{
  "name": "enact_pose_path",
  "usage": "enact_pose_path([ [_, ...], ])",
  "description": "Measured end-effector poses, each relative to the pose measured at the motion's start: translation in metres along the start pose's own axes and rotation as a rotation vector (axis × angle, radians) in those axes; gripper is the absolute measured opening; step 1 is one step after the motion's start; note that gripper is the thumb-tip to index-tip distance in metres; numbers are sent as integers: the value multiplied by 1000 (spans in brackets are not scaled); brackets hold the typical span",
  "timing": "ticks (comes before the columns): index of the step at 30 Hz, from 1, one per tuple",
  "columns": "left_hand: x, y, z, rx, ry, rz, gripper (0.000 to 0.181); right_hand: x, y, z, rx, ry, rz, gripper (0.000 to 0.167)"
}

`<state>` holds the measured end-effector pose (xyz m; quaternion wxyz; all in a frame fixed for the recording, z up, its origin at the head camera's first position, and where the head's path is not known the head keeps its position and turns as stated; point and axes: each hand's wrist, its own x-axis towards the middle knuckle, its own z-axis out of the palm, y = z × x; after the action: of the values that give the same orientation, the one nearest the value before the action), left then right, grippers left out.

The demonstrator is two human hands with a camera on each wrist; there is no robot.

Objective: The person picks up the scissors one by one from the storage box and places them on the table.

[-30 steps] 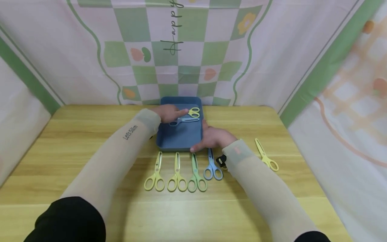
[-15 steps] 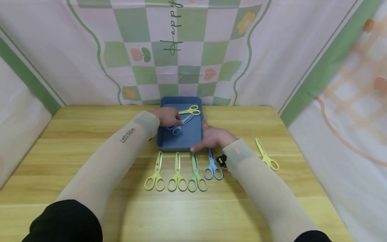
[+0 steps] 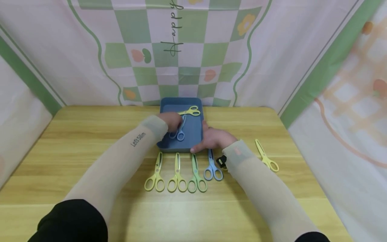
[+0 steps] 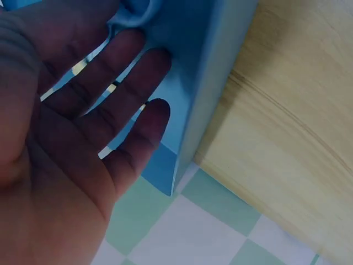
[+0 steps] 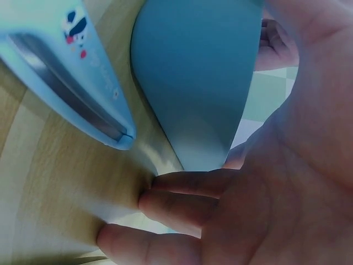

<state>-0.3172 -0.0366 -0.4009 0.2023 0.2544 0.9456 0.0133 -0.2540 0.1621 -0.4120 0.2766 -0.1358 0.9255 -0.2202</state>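
A pair of blue scissors (image 3: pixel 180 135) lies in the blue tray (image 3: pixel 175 150), handles toward the front. My left hand (image 3: pixel 170 121) reaches in over the tray's left wall. Thumb and forefinger seem to pinch these scissors at a blue handle loop (image 4: pixel 138 14), the other fingers loosely spread; the contact is partly cut off. Behind them in the tray are yellow scissors (image 3: pixel 193 111), blades partly hidden by the left hand. At the tray's front right corner rests my right hand (image 3: pixel 216 137), thumb along the front and straight fingers beside the right wall, fingertips on the table (image 5: pixel 49 182).
Before the tray lie two yellow scissors (image 3: pixel 155 176), (image 3: pixel 177 178), green scissors (image 3: pixel 196 174) and blue scissors (image 3: pixel 212 168) in a row. More yellow scissors (image 3: pixel 266 158) lie right of the right forearm. A patterned curtain (image 3: pixel 169 74) hangs behind the table.
The blue scissors in the tray have turned from lying sideways to pointing away, handles now in front. My left hand has drawn back toward the front. The right hand stays put.
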Motion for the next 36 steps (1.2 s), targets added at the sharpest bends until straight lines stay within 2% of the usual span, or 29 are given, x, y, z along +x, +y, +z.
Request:
enact_pose_path([
  [4, 0, 2, 2, 35, -24, -42, 14, 0, 0, -1, -6, -1, 2, 140],
  [11, 1, 2, 4, 36, -105, -155, 14, 1, 0, 0, -2, -2, 20, 141],
  [18, 3, 2, 6, 60, -122, -156, 19, 2, 0, 0, 9, -4, 4, 141],
  [24, 3, 0, 6, 88, -103, -136, 18, 1, 0, -1, 6, -12, 2, 142],
  [30, -4, -3, 5, 112, -30, -134, 10, 0, 0, -1, 9, -14, 0, 143],
  [36, -5, -7, 7, 100, 11, -137, 24, 0, 0, 0, 24, -11, 0, 142],
])
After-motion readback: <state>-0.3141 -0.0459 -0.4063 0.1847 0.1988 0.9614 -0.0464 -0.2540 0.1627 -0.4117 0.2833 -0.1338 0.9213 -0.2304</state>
